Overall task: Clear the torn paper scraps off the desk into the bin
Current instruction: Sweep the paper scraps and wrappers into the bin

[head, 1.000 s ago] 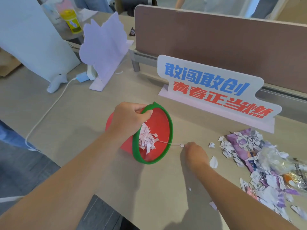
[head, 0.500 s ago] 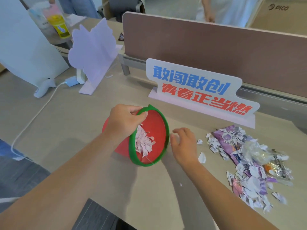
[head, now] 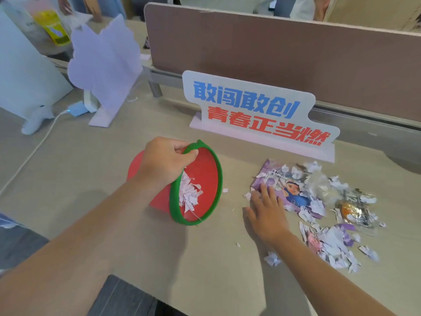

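Observation:
A red bin with a green rim [head: 206,179] lies tilted on its side on the desk, mouth facing right, with several white and pink scraps [head: 190,193] inside. My left hand [head: 165,160] grips the top of its rim. My right hand [head: 266,213] lies flat and spread on the desk at the left edge of a pile of torn paper scraps [head: 314,201]; its fingertips touch the nearest pieces. Loose scraps [head: 272,258] lie apart from the pile, and a tiny one [head: 225,190] sits by the bin's mouth.
A white sign with blue and red characters [head: 257,115] stands behind the pile, backed by a brown divider [head: 284,53]. A lilac cloud-shaped stand [head: 104,65] and a white cable [head: 36,147] are at the left. The desk's front edge [head: 159,295] runs near my forearms.
My right hand left the bin's mouth and moved right, now flat against the scrap pile. The thin strip it held is in the bin. My left hand kept hold of the rim.

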A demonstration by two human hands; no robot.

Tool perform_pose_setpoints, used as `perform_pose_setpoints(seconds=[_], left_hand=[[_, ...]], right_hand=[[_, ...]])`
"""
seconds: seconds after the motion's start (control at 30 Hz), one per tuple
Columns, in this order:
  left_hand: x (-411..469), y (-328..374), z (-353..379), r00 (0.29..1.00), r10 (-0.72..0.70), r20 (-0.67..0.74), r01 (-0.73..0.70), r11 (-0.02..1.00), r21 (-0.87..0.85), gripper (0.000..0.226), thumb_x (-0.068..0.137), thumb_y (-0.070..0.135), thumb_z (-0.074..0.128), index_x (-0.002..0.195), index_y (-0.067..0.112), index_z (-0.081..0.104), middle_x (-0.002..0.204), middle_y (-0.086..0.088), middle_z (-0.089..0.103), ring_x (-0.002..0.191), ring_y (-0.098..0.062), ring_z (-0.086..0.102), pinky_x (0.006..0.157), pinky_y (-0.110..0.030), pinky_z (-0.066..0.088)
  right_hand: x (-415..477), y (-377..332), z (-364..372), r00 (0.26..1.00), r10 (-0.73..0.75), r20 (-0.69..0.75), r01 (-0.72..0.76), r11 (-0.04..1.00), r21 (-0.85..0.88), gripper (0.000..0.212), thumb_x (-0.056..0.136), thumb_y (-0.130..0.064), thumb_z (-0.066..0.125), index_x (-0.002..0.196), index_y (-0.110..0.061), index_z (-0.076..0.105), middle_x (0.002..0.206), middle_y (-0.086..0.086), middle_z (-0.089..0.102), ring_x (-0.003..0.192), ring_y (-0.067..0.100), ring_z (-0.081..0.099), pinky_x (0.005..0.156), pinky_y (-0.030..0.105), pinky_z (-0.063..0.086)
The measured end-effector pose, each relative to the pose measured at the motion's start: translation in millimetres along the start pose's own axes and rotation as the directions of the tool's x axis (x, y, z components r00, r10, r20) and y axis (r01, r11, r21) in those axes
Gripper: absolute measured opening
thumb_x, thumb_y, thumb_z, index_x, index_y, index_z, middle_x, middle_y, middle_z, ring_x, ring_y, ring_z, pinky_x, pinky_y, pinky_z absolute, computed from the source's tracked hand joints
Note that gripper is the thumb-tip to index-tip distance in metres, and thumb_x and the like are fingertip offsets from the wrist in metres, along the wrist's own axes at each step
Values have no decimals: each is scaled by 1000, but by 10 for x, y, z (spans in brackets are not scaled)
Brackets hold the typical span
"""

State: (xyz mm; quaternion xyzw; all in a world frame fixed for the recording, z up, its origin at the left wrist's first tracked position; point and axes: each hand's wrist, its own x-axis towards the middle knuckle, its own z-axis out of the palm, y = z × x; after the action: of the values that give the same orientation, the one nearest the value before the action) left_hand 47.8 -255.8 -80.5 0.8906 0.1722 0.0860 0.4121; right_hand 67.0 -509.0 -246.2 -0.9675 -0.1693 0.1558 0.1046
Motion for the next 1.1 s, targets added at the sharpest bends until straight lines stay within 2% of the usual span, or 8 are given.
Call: perform_pose_setpoints(seconds=[0.2,0.3,0.47,0.67,0.73,0.87,0.93,1.1], left_hand=[[-8,16,-51,1000,5,-6,-5,1000,-7,10,79,26,71,80,20,79,53,-3,66,50,0,45,49,-12,36],[-27,43,-46,1000,-10,0,10,1000,-20,8,80,26,72,84,24,78,46,10,61,46,1,47,47,-8,37],[-50,54,-26,1000,3,14,-3,1000,-8,7,79,28,72,84,29,77,66,-9,72,59,-8,54,61,-27,50],[-71,47,-63,1000,-17,-15,17,1000,-22,17,78,26,73,94,23,77,46,19,61,46,8,51,51,-4,38],[-89,29,-87,1000,-4,-11,4,1000,-19,16,78,26,74,93,24,77,45,20,61,47,7,52,54,-6,40],[-87,23,-141,998,-34,-46,34,999,-11,6,77,33,73,82,30,74,69,-11,72,65,-16,65,73,-31,56],[-93,28,-162,996,-59,-69,59,998,-9,12,76,33,74,87,27,75,74,-4,75,72,-12,68,77,-27,54],[-107,13,-197,999,0,-52,4,998,69,31,75,38,72,81,61,51,80,-17,72,64,-18,60,77,-39,54]], right_hand=[[-526,-42,135,989,-48,-139,53,998,31,70,88,-60,2,145,-23,21,157,6,1,144,20,-8,115,38,-8],[-827,-67,206,969,88,-232,-59,990,130,75,87,-64,7,144,-18,23,157,9,9,144,23,1,114,37,-6],[-891,-143,398,960,252,-119,-234,961,149,91,75,-73,24,145,-17,13,155,21,8,144,32,0,115,46,1],[-245,-386,278,958,238,-160,-205,959,195,98,73,-72,38,146,-16,5,156,20,-1,144,31,-7,117,47,-2],[-59,-433,247,963,219,-156,-191,966,176,95,76,-70,42,146,-18,4,156,18,-3,144,31,-7,117,47,-3],[236,-537,176,973,119,-199,-94,987,131,83,77,-65,43,143,-22,16,155,17,12,144,32,5,116,47,9],[333,-594,184,974,87,-211,-69,993,93,72,76,-64,43,135,-27,26,149,16,24,140,33,16,112,49,14],[552,-696,206,958,9,-286,16,996,86,38,80,-49,41,100,-21,57,112,9,54,101,34,50,91,43,39]])
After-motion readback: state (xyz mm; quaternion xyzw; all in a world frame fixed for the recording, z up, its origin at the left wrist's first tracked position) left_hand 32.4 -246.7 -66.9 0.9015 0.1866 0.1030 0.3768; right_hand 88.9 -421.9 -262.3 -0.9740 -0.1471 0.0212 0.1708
